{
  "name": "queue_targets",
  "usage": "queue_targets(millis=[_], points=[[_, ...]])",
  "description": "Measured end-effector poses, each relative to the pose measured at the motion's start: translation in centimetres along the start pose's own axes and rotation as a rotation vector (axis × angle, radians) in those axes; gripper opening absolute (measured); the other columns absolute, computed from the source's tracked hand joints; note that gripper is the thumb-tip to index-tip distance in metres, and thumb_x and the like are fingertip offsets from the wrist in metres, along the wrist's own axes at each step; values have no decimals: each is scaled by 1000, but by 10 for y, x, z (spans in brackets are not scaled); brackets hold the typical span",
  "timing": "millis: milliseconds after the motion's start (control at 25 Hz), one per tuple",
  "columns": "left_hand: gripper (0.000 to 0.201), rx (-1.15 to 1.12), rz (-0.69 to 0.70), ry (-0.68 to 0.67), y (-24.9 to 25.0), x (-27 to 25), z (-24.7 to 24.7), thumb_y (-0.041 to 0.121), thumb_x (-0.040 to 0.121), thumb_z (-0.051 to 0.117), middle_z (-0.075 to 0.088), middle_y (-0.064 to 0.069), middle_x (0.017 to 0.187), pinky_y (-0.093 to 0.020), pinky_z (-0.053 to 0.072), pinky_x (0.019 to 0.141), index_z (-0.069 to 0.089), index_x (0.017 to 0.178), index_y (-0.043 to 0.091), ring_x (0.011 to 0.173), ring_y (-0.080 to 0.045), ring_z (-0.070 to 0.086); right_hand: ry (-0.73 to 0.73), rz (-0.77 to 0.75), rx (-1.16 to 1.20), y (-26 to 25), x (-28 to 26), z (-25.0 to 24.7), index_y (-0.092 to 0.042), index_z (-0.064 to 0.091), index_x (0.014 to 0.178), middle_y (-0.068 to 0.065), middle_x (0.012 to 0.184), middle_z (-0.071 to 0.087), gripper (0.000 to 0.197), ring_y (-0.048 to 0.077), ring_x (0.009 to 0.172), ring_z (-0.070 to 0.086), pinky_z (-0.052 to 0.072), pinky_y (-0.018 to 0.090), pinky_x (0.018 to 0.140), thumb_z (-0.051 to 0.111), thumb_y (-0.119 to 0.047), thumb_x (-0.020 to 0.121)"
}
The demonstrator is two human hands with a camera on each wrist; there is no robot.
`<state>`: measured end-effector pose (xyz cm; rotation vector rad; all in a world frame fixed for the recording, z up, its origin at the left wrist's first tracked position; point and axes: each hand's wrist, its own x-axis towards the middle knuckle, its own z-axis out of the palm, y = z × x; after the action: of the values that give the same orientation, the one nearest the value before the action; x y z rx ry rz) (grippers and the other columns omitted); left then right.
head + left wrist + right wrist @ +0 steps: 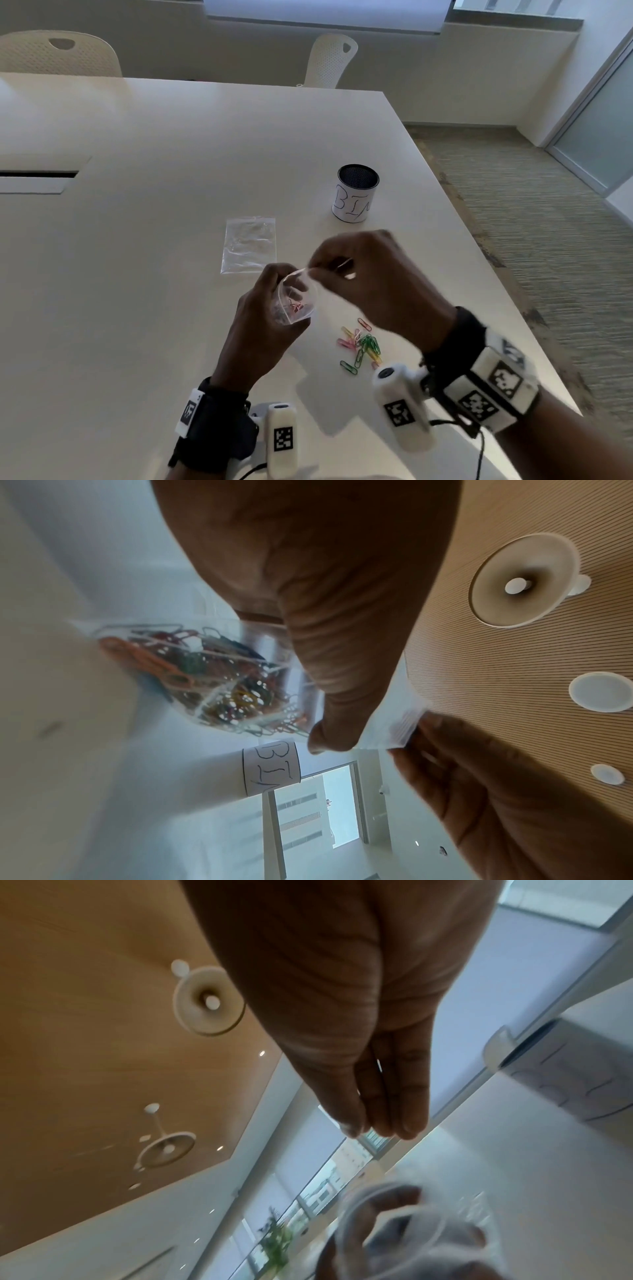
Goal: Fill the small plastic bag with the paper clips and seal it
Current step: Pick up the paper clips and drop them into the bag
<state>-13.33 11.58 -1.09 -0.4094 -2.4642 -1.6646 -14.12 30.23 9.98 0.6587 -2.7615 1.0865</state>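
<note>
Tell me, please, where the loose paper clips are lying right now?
In the head view the loose paper clips lie on the table, near its right edge, beneath the right hand.

Daylight came from the windows behind the white table (pixel 171 137), which glared pale at its far end — the near part lay dim, with soft shadows under the wrists. The right hand (pixel 376 284) was motion-blurred. Both wrist views bent strongly at the edges — 2 round ceiling lamps (pixel 209 1001) glowed.
</note>
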Motion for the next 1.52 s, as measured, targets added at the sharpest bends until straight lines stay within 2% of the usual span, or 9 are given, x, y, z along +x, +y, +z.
queue_targets(millis=[80,280,400,800,920,1040,1160,1360,1520], points=[[51,-29,6,-8,-2,0,1,4,80,88,74,6,104,-29,63,78,59,118,21,94,-17,73,0,123,-64,24,-12,-17,-20,77,90,-1,82,78,16,12,74,73,61,40,75,77,-35,91],[49,-19,25,-49,-1,0,3,5,81,87,73,7,107,-27,63,78,58,118,20,96,-17,74,-508,404,-360,67,-61,-11,-28,51,145,-9,135,59,81,5,107,60,51,21,92,79,-62,77],[50,-4,32,-62,-1,1,4,6,81,87,72,8,107,-27,64,78,57,118,20,97,-16,73,-497,388,-359,69,-78,8,-26,39,154,-9,142,47,100,8,119,53,44,20,99,81,-64,72],[50,-22,25,-74,-2,1,4,5,81,87,72,8,107,-26,63,80,58,119,19,98,-16,73,-248,298,-322,75,-75,45,-20,72,104,-3,105,63,9,19,92,66,50,27,79,68,-21,96],[51,-24,18,-70,-2,1,4,5,80,87,73,8,107,-28,63,81,57,119,20,98,-15,74,-257,250,-398,77,-74,50,-17,72,92,-2,96,63,18,18,80,65,48,27,68,59,-5,95],[51,-32,5,-64,-2,1,4,6,81,87,72,8,107,-32,64,80,57,119,21,97,-17,73,-245,271,-328,84,-69,45,-15,80,94,0,98,70,23,18,83,71,57,28,73,61,-1,95],[50,-35,0,-62,-2,0,4,9,81,88,71,9,107,-36,64,81,56,118,22,97,-17,73,-159,372,-162,89,-61,29,-15,84,93,-2,93,79,17,8,79,71,52,7,73,74,-3,88],[52,4,27,-72,-1,0,5,13,81,88,71,11,108,-34,64,78,55,120,22,96,-16,73,31,424,292,60,-43,3,-10,83,87,7,77,81,14,23,76,79,66,35,83,80,2,84],[50,-37,5,-54,2,0,5,12,81,88,73,10,103,-22,61,77,57,119,20,93,-14,73,36,179,313,20,-20,6,-14,83,93,-2,83,80,12,11,77,77,64,26,78,83,-6,85]])
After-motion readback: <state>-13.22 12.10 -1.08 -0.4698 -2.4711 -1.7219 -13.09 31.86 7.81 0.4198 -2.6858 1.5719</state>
